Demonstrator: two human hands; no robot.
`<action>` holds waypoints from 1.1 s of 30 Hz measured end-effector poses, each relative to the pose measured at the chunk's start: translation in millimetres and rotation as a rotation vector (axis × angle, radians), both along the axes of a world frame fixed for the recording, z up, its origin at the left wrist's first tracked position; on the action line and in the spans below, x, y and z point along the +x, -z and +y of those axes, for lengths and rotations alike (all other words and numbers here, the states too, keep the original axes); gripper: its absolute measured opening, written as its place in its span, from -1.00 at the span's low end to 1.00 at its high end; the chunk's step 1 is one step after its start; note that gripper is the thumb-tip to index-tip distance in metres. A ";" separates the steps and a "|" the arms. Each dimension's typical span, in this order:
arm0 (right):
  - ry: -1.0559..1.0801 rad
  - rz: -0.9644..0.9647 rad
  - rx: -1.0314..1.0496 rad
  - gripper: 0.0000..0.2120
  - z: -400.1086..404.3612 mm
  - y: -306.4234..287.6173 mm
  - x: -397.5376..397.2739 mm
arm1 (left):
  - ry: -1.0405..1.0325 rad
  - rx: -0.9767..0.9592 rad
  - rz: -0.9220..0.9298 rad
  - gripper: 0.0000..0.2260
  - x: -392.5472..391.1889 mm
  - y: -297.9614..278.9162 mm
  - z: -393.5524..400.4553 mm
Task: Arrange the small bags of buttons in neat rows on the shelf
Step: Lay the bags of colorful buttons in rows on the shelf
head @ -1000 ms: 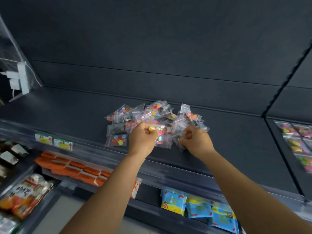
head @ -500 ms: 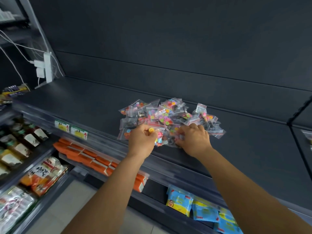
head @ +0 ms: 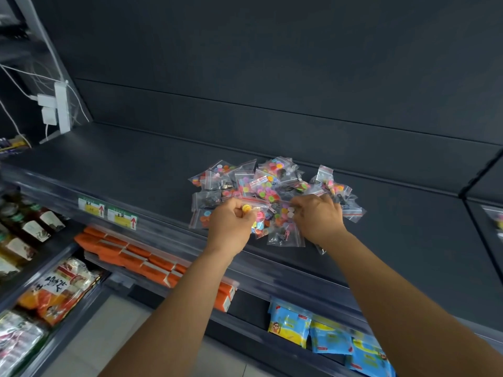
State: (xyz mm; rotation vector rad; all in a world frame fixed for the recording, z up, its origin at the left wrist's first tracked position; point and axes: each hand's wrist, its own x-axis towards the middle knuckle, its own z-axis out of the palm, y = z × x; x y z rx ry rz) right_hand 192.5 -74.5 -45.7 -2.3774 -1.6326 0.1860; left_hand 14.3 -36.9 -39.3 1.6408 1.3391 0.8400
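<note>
A loose heap of small clear zip bags of coloured buttons (head: 268,186) lies on the dark shelf (head: 130,164). My left hand (head: 231,223) is at the heap's front left, its fingers curled round a bag of buttons (head: 257,217) with a yellow button on top. My right hand (head: 317,217) is at the front right of the heap, its fingers pinching another bag of buttons (head: 285,212). One bag (head: 284,236) lies near the shelf's front edge between my hands.
A white power strip (head: 61,107) with cables hangs at the shelf's left end. Price tags (head: 107,212) sit on the front rail. Orange packs (head: 141,261) and blue packets (head: 329,338) fill the shelf below. More button bags (head: 496,219) lie on the adjoining shelf at right.
My view has swung left and slightly closer, so the heap now sits right of centre. Both hands stay at the front of the heap, each still holding a bag.
</note>
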 end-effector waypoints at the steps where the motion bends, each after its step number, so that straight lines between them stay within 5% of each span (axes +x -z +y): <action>1: 0.006 -0.014 -0.036 -0.73 1.4 0.6 0.0 | 0.008 0.000 -0.001 -0.95 0.2 0.4 0.4; 7: 0.030 -0.029 -0.116 -0.75 9.9 -3.3 0.9 | 0.036 -0.019 -0.025 -0.93 2.2 2.2 1.4; 16: 0.109 0.471 0.510 -0.87 -9.1 -4.4 -12.6 | 0.058 -0.070 -0.159 -0.92 4.4 -8.8 1.1; 20: -0.010 0.504 0.628 -0.82 -23.9 -20.1 -16.7 | 0.148 -0.109 -0.231 -0.87 20.6 -25.7 -2.2; 24: -0.018 0.497 0.632 -0.80 -50.0 -30.2 -7.4 | 0.228 -0.111 -0.218 -0.86 47.6 -33.6 -11.4; 29: 0.204 0.816 0.609 -0.67 -94.6 -43.8 20.5 | 0.334 -0.117 -0.258 -0.96 87.5 -31.1 -38.8; 33: 0.265 0.968 0.532 -0.84 -137.3 -55.5 53.4 | 0.407 -0.081 -0.270 -0.95 127.7 -35.9 -71.7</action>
